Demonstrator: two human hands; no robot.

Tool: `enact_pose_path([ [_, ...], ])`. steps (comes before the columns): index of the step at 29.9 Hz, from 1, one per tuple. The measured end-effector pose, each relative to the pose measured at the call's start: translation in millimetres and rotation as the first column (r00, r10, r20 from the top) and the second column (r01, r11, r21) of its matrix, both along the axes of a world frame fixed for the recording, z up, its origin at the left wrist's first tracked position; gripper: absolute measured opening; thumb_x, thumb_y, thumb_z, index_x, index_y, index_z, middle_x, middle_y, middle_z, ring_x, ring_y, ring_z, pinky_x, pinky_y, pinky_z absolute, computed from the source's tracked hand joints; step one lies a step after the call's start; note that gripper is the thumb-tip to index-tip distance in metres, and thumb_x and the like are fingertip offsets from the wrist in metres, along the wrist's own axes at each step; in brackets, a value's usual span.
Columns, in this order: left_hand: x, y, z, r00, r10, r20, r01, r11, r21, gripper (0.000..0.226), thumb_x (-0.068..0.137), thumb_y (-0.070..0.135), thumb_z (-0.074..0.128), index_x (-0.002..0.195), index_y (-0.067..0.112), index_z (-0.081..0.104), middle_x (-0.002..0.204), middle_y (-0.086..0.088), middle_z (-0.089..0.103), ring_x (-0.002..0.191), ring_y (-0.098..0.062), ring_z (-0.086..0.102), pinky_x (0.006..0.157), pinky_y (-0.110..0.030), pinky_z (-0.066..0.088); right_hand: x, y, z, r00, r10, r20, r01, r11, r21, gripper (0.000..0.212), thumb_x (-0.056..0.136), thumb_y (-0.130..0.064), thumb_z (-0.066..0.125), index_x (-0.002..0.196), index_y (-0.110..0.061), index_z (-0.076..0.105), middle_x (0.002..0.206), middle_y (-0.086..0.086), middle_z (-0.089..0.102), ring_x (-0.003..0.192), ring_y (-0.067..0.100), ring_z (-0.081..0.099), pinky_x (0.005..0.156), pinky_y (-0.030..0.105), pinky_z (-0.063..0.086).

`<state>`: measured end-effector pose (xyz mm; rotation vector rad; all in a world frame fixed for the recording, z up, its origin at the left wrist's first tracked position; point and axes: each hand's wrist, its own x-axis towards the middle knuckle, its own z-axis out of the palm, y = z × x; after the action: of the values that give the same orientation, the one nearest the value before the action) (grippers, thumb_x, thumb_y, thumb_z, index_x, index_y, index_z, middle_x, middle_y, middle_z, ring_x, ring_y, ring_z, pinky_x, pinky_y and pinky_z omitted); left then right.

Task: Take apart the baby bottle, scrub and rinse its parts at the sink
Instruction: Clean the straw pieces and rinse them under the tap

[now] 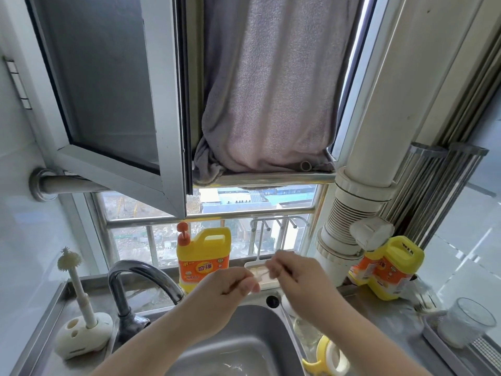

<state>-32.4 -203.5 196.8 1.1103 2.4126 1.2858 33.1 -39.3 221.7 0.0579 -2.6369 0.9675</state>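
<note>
Over the steel sink (252, 337), both hands are raised close together. My left hand (230, 284) pinches one end of a thin clear straw-like tube (261, 274). My right hand (294, 276) pinches a thin piece at the tube's other end; motion blur hides what that piece is. On the counter to the right of the basin lie the clear bottle body (306, 332), a yellow and white handle ring (326, 358) and a small white part (288, 305).
The faucet (141, 275) arches at the left. A bottle brush (72, 270) stands in a white holder (84, 333). A yellow dish soap bottle (203, 257) stands behind the sink and another (387, 268) at the right. A glass (466, 328) sits on a tray.
</note>
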Motion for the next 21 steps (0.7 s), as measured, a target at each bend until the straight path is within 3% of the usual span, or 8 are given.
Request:
enact_pose_path([
  [2, 1.2, 0.8, -2.1, 1.0, 0.016, 0.003, -0.016, 1.0, -0.011, 0.025, 0.097, 0.033, 0.044, 0.077, 0.035, 0.058, 0.065, 0.01, 0.05, 0.062, 0.0, 0.043, 0.061, -0.014, 0.034, -0.9, 1.3, -4.9, 1.0, -0.01, 0.009, 0.01, 1.0, -0.03, 0.036, 0.096, -0.018, 0.047, 0.063, -0.031, 0.043, 0.058, -0.027, 0.054, 0.058, -0.004, 0.048, 0.054, 0.012, 0.034],
  [5, 2.6, 2.4, -7.6, 1.0, 0.02, 0.007, -0.02, 0.999, -0.036, 0.025, 0.098, 0.028, 0.044, 0.077, 0.035, 0.057, 0.069, 0.01, 0.054, 0.064, 0.002, 0.045, 0.062, -0.01, 0.034, -0.2, -1.3, -16.5, 0.998, 0.035, 0.057, -0.036, 0.999, 0.028, 0.035, 0.096, -0.016, 0.047, 0.063, -0.028, 0.041, 0.057, -0.012, 0.047, 0.062, -0.004, 0.045, 0.057, 0.014, 0.032],
  [8, 4.4, 3.7, -16.0, 0.997, 0.046, 0.056, -0.042, 0.997, -0.062, 0.027, 0.099, 0.028, 0.041, 0.079, 0.035, 0.057, 0.065, 0.011, 0.051, 0.056, 0.004, 0.045, 0.056, -0.01, 0.034, -1.8, 5.6, -30.9, 0.998, -0.05, 0.024, 0.051, 0.998, -0.042, 0.034, 0.097, -0.03, 0.044, 0.063, -0.025, 0.041, 0.056, -0.008, 0.042, 0.058, 0.001, 0.043, 0.054, 0.016, 0.032],
  [12, 6.2, 8.7, -30.6, 0.996, 0.041, 0.084, -0.033, 0.995, -0.09, 0.025, 0.1, 0.024, 0.041, 0.089, 0.028, 0.063, 0.076, 0.018, 0.057, 0.072, 0.017, 0.049, 0.066, -0.004, 0.035, 2.0, 1.4, -52.7, 0.996, -0.007, 0.087, 0.007, 1.0, 0.002, 0.032, 0.081, -0.052, 0.032, 0.063, -0.026, 0.041, 0.06, -0.006, 0.044, 0.06, 0.002, 0.041, 0.056, 0.017, 0.031],
  [16, 1.4, 12.7, -54.9, 0.98, 0.059, 0.189, -0.04, 0.994, -0.105, 0.025, 0.1, 0.023, 0.041, 0.088, 0.028, 0.062, 0.066, 0.014, 0.045, 0.056, 0.004, 0.043, 0.058, -0.011, 0.033, 0.8, 14.0, -64.9, 0.988, -0.077, 0.134, 0.077, 0.997, 0.006, 0.034, 0.095, -0.04, 0.041, 0.063, -0.028, 0.042, 0.06, -0.007, 0.046, 0.061, 0.002, 0.043, 0.056, 0.019, 0.032],
  [18, -1.4, 12.9, -69.3, 0.967, 0.06, 0.249, -0.03, 0.992, -0.121, 0.024, 0.098, 0.022, 0.046, 0.081, 0.03, 0.062, 0.065, 0.011, 0.047, 0.054, 0.0, 0.039, 0.055, -0.012, 0.032, 0.3, 16.7, -75.4, 0.976, -0.058, 0.208, 0.045, 0.997, 0.068, 0.035, 0.096, -0.034, 0.046, 0.061, -0.032, 0.04, 0.061, -0.009, 0.044, 0.061, 0.002, 0.041, 0.058, 0.021, 0.032],
  [21, -5.6, -0.2, -96.9, 0.924, 0.163, 0.347, -0.113, 0.981, -0.16, 0.021, 0.093, 0.017, 0.055, 0.075, 0.023, 0.064, 0.052, 0.012, 0.049, 0.046, 0.0, 0.04, 0.049, -0.01, 0.032, -1.6, 35.0, -92.8, 0.928, -0.109, 0.356, 0.085, 0.993, 0.083, 0.031, 0.096, -0.032, 0.048, 0.066, -0.024, 0.047, 0.061, -0.008, 0.046, 0.059, 0.006, 0.042, 0.056, 0.018, 0.033],
])
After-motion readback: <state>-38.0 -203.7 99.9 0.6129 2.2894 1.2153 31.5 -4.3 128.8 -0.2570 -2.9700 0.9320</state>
